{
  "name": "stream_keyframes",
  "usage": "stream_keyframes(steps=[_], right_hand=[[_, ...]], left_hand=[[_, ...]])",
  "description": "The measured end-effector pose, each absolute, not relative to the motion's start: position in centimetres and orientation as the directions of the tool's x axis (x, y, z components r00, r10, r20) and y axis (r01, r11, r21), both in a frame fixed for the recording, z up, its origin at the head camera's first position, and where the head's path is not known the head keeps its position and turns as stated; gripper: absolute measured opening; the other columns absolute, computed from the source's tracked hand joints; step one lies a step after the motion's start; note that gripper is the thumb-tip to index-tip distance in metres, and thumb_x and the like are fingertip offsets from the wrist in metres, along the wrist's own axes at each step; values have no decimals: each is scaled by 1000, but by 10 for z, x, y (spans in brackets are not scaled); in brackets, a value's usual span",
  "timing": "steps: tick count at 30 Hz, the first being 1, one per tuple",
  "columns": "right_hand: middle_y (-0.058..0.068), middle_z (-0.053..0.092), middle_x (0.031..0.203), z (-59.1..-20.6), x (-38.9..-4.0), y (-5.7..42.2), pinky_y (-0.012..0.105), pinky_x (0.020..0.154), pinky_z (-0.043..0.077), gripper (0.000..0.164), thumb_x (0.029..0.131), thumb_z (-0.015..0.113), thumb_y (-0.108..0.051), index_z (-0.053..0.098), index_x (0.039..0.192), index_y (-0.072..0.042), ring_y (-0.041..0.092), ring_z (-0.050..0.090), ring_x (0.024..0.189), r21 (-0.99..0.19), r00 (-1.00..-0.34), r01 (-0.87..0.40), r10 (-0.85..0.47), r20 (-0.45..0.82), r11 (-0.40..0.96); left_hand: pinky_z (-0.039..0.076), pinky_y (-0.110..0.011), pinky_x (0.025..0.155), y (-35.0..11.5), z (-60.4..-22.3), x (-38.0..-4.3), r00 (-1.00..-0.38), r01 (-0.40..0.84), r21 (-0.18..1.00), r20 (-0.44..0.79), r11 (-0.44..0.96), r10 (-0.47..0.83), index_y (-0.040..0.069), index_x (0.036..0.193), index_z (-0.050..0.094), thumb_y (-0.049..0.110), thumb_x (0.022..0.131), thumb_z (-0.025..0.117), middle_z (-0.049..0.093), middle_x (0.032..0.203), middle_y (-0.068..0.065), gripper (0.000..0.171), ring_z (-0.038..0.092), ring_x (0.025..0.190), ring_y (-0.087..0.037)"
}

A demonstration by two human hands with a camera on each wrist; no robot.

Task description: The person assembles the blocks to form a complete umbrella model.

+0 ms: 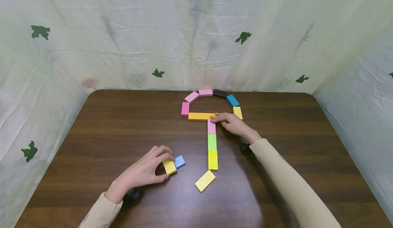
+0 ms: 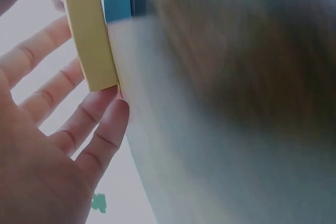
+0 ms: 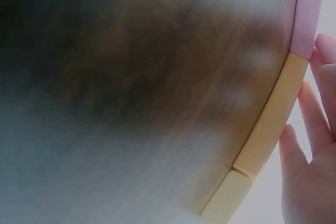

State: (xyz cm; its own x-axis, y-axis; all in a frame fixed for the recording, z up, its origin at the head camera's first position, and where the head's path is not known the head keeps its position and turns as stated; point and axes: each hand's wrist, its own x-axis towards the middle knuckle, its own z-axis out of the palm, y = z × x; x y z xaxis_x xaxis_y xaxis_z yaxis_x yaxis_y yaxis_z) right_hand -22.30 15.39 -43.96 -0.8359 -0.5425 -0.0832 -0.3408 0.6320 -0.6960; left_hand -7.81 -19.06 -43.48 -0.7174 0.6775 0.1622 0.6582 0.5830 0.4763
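My left hand [image 1: 145, 168] grips a yellow block [image 1: 170, 166] between thumb and fingers, low over the brown table. A small light blue block [image 1: 179, 162] lies right beside it. In the left wrist view the yellow block [image 2: 89, 32] stands out against the spread fingers. My right hand [image 1: 233, 123] rests its extended fingertips on the right end of a row of orange blocks [image 1: 199, 116]. Its fingers partly hide that end. Below runs a column of pink [image 1: 211, 127], light green [image 1: 212, 142] and bright yellow [image 1: 213, 160] blocks.
An arch of pink [image 1: 205, 92], dark brown [image 1: 220, 93], blue [image 1: 233, 100] and yellow [image 1: 237, 112] blocks curves above the orange row. A loose pale yellow block [image 1: 205, 181] lies at an angle below the column. White cloth [image 1: 138, 33] hangs behind the table's far edge.
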Motion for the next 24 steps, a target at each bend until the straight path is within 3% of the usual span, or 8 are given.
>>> stream_keyframes(steps=[11,24], right_hand=[[8,54,136,-439,-222,154,43,105,34,41,94,46,5,65,126,-12,22,40,133,-702,-831,-353,-552,-68,618],[9,55,134,-438,-222,153,43,105,34,41,93,46,6,66,125,-11,22,41,132,-701,-830,-374,-557,-40,608]], left_hand=[[41,-34,86,-162,-435,-65,-623,748,450,222,487,750,18,106,61,22,73,75,47,113,6,36,43,100,-13],[37,-31,84,-143,-436,-54,-595,756,456,177,471,784,23,102,59,22,73,76,47,108,9,34,41,96,-11]])
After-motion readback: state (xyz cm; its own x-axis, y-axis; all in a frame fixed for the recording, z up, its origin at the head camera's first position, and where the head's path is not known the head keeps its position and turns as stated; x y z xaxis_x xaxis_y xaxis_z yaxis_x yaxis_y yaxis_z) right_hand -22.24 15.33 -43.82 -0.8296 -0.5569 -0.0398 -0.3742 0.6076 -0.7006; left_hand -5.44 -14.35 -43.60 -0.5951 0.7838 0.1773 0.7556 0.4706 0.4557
